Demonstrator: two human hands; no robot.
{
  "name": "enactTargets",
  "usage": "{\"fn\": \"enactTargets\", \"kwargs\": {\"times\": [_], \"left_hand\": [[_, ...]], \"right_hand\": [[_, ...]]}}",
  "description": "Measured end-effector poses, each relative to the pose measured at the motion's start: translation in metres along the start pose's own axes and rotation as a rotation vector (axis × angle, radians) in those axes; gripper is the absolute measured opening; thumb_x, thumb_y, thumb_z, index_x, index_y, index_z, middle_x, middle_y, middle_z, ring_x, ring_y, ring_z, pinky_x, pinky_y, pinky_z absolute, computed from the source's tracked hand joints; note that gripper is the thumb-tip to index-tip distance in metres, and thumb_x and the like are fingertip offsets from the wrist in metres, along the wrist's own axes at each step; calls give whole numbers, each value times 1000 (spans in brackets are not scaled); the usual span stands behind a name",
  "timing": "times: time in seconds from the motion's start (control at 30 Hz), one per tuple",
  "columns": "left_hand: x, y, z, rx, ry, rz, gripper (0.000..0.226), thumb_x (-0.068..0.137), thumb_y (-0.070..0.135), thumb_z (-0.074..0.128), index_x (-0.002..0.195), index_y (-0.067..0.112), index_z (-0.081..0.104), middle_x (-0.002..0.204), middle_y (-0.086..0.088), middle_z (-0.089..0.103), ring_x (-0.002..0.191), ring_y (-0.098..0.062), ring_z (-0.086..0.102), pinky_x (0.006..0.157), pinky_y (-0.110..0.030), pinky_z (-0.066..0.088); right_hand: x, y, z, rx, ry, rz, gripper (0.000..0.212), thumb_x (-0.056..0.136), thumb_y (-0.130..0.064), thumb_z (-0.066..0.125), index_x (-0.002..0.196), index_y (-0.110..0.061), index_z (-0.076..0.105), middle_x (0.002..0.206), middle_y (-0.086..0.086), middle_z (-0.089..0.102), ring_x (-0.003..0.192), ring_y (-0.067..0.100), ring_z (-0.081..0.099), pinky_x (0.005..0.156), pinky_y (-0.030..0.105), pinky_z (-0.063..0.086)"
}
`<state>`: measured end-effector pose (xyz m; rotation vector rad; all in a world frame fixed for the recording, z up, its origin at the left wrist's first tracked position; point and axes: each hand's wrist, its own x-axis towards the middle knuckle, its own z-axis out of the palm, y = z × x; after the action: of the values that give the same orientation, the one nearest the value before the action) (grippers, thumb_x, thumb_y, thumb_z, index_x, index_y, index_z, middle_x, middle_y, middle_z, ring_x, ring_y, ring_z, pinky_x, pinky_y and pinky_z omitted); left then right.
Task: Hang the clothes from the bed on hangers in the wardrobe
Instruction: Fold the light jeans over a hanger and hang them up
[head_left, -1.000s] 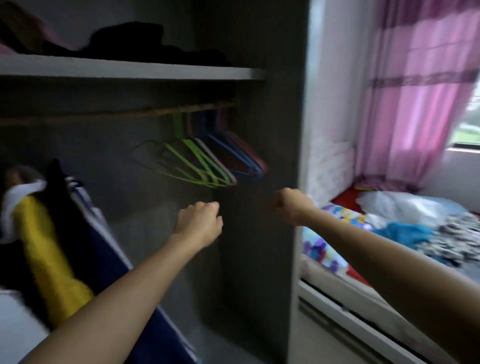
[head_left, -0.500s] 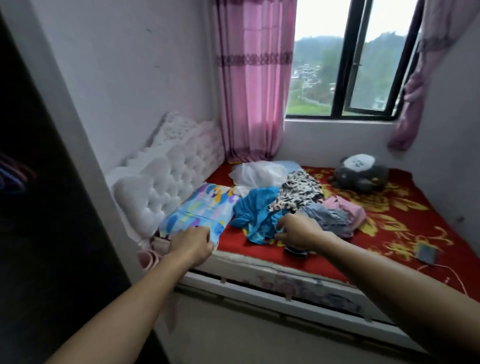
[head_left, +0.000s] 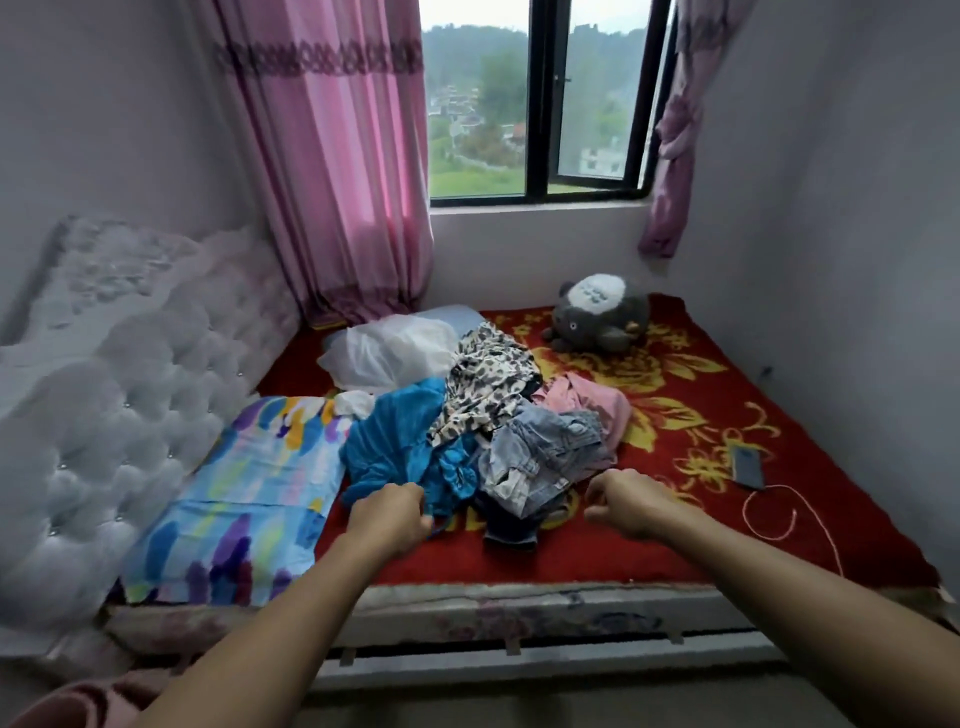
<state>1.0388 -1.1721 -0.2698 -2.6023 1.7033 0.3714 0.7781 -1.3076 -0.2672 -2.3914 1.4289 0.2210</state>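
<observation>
so, left hand (head_left: 387, 519) grips blue garment (head_left: 395, 441); right hand (head_left: 631, 501) nearby, loosely curled, empty.

We see the clothes (head_left: 483, 431) in one crumpled heap just right of the colourful pillow (head_left: 249, 493): a blue garment (head_left: 395, 441) nearest it, then a spotted one (head_left: 488, 384), pale jeans (head_left: 540, 452), and a pink piece (head_left: 597, 405) farthest.
</observation>
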Motion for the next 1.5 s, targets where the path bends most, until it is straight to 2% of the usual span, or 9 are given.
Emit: {"fn": "enactTargets", "kwargs": {"times": [0.43, 0.73, 0.97, 1.13, 1.23, 1.3, 1.33, 1.4, 1.5], "left_hand": [[213, 80, 27, -1, -151, 123, 17, 92, 38, 50, 93, 22, 57, 95, 0, 61, 93, -24, 60, 69, -31, 43], [340, 107, 68, -70, -248, -69, 17, 90, 41, 48, 92, 26, 55, 93, 0, 64, 95, -22, 63, 74, -33, 48], [405, 100, 149, -132, -353, -131, 11, 89, 38, 52, 89, 27, 53, 98, 5, 62, 99, -19, 59, 69, -32, 44], [449, 93, 250, -66, -452, -93, 50, 87, 50, 56, 129, 25, 42, 129, -1, 46, 117, -22, 47, 89, -37, 47], [469, 91, 300, -14, -418, -46, 85, 80, 57, 62, 146, 25, 19, 144, -3, 31, 131, -24, 33, 99, -38, 42], [480, 89, 325, 40, -422, -17, 94, 79, 54, 64, 149, 22, 11, 148, -2, 22, 137, -24, 25, 103, -38, 39], [483, 88, 334, 73, -409, 7, 87, 81, 49, 65, 148, 20, 16, 147, -2, 25, 136, -24, 27, 102, -38, 38], [490, 85, 344, 99, -355, 59, 57, 84, 36, 62, 133, 20, 38, 134, -1, 37, 125, -24, 37, 95, -37, 39], [495, 78, 346, -43, -352, 58, 20, 84, 22, 53, 104, 21, 53, 110, 1, 49, 108, -23, 48, 83, -37, 38]], "right_hand": [[174, 113, -20, 133, -43, 179, 25, 86, -44, 63, 106, -30, 69, 112, -4, 70, 103, 19, 64, 88, 35, 52], [352, 166, -11, 172, -184, 152, 22, 86, -38, 63, 103, -24, 69, 106, -1, 69, 96, 20, 64, 73, 30, 48], [462, 178, 44, 151, -257, 168, 20, 86, -33, 58, 102, -26, 67, 108, -1, 69, 101, 22, 63, 77, 33, 50], [529, 189, 112, 152, -235, 241, 30, 86, -31, 57, 115, -23, 60, 117, 3, 64, 106, 27, 60, 84, 37, 51], [572, 193, 142, 111, -132, 225, 55, 85, -34, 61, 136, -24, 43, 136, 6, 49, 124, 29, 47, 95, 42, 45], [599, 193, 159, 119, -105, 215, 71, 83, -38, 67, 145, -26, 33, 148, 7, 34, 136, 29, 34, 103, 44, 39], [609, 193, 169, 126, -119, 223, 72, 83, -40, 69, 145, -28, 33, 152, 7, 29, 140, 28, 28, 107, 45, 35], [618, 191, 187, 155, -127, 236, 52, 83, -35, 66, 131, -27, 50, 146, 7, 37, 138, 29, 32, 105, 43, 35], [604, 186, 197, 217, -75, 225, 20, 84, -27, 59, 103, -19, 61, 117, 8, 58, 113, 31, 53, 84, 37, 43]]}}
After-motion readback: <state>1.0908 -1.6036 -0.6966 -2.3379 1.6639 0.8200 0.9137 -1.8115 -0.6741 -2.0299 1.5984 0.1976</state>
